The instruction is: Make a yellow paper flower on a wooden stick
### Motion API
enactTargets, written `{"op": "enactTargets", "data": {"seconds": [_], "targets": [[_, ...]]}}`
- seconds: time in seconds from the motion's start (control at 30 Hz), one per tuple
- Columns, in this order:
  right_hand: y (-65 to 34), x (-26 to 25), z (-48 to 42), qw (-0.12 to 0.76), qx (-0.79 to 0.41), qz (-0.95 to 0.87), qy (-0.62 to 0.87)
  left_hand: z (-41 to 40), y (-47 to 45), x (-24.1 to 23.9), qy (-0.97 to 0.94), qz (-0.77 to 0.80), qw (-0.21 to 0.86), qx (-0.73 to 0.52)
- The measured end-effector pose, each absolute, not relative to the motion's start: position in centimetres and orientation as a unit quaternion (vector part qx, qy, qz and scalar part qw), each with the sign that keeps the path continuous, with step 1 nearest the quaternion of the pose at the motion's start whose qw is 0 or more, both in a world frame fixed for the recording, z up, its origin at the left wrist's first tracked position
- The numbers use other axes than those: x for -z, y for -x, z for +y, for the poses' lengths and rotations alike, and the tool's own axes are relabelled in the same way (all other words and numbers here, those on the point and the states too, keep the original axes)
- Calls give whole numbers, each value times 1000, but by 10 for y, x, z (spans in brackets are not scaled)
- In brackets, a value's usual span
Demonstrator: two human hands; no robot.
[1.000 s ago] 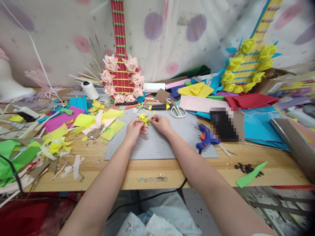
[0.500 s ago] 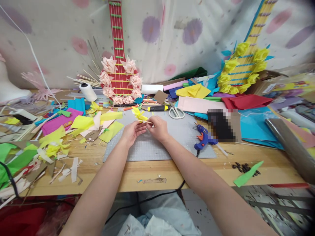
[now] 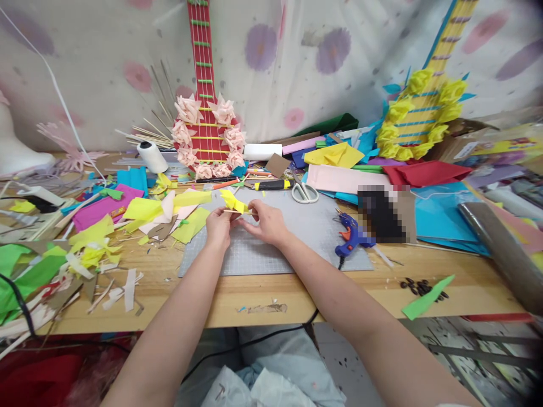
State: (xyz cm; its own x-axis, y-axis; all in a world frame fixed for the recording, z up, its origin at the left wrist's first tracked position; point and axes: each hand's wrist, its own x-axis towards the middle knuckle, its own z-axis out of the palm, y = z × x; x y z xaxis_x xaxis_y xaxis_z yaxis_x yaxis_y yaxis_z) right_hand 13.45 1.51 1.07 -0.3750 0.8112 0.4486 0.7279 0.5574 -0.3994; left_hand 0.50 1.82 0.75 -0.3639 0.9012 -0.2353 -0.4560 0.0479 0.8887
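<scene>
Both hands meet over the grey cutting mat at the table's middle. My left hand pinches a thin wooden stick that carries a folded yellow paper flower. My right hand grips the same stick and paper from the right, fingers curled. The yellow piece points up and to the left, just above the mat.
Scissors, a yellow-black utility knife and a blue glue gun lie on or near the mat. Coloured paper scraps cover the left side, paper sheets the right. Two paper guitars, red and yellow, lean at the back.
The yellow flower has been turned on its stick and now lies lower, nearer my left hand. Both hands shifted slightly left and closer together.
</scene>
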Motion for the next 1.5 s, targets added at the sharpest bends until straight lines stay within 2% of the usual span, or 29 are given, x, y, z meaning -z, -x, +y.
{"op": "enactTargets", "data": {"seconds": [0.27, 0.53, 0.77, 1.5], "targets": [[-123, -9, 6, 260, -115, -842, 458, 21, -3, -5, -238, 499, 461, -694], [-130, 5, 23, 323, -205, -737, 558, 15, -11, -11, -274, 497, 495, -658], [-139, 3, 29, 374, -326, -671, 551, 13, -12, -15, -300, 446, 565, -627], [-139, 3, 36, 384, -441, -638, 501, 12, -9, -11, -386, 467, 500, -619]]}}
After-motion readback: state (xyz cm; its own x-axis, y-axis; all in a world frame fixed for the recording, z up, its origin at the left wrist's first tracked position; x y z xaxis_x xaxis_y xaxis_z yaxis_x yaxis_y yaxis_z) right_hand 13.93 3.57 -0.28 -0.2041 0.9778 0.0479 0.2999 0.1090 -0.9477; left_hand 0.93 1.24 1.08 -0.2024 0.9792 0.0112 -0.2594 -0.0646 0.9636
